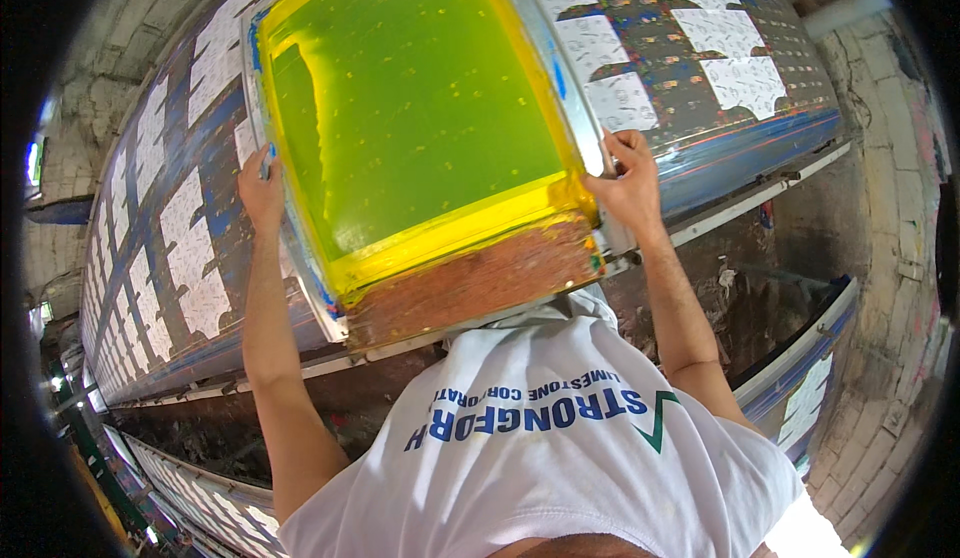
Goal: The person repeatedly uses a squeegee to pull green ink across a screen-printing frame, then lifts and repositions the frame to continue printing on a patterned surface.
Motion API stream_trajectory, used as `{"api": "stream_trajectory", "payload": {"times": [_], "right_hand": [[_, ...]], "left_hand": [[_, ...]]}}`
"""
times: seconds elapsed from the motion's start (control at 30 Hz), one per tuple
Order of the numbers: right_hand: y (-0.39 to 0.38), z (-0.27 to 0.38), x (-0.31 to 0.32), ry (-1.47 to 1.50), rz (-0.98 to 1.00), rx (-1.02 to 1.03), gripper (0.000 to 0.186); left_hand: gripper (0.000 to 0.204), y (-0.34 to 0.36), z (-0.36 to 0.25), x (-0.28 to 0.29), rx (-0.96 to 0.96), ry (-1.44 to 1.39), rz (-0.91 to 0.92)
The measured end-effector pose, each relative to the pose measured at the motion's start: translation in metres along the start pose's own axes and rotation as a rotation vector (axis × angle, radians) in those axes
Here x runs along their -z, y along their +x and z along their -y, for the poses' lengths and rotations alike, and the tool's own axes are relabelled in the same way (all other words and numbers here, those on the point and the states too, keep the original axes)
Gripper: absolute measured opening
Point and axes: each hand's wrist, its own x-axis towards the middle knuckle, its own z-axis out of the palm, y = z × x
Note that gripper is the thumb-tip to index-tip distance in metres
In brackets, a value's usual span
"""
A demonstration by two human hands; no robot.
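A screen printing frame [430,98] with green mesh, yellow ink along its borders and metal side rails is in front of me, tilted over the long table. My left hand [262,190] grips its left rail, fingers curled around the edge. On the opposite side, my right hand [628,180] pinches the right rail near the lower corner. A streak of glossy yellow ink [312,98] runs down the mesh's left part. Across the near end of the frame lies a worn reddish-brown wooden board [475,278], splashed with ink.
White printed cut pieces [195,248] lie in rows on the long dark table [770,143], left and right of the frame. A metal rail [750,198] follows the table's near edge. Behind me stands another table [800,388] with white pieces. Block walls [890,138] rise at the sides.
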Motion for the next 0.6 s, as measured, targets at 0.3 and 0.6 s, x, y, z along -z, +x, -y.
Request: {"api": "stream_trajectory", "payload": {"times": [0.3,0.6], "right_hand": [[0.068,-0.132,0.146,-0.097,0.042,-0.090,0.048],[0.074,-0.178,0.176,-0.170,0.086,-0.011,0.058]], "left_hand": [[0.052,0.002,-0.200,-0.101,0.081,-0.111,-0.003],[0.054,-0.009,-0.234,-0.113,0.166,-0.092,0.066]]}}
